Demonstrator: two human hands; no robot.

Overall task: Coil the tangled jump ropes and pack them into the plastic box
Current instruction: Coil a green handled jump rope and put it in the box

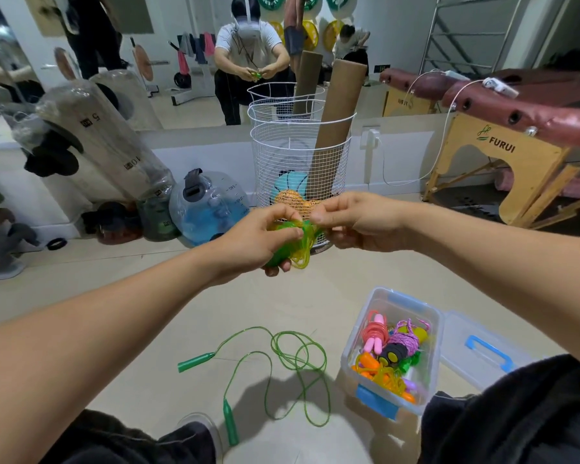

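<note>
Head view: our left hand (265, 239) grips the yellow-green rope bundle (298, 244) so loops stay gathered, our right hand (352, 221) apparently pinches a strand to wind; plastic box (434, 360) sits open near right

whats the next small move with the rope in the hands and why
Probably tuck the loose end into the yellow-green bundle: the left hand grips it coiled, the right hand pinches a strand at its top. Then it can go in the open box.

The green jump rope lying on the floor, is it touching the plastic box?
Apart. The head view shows bare floor between the green jump rope loops and the plastic box wall.
</note>
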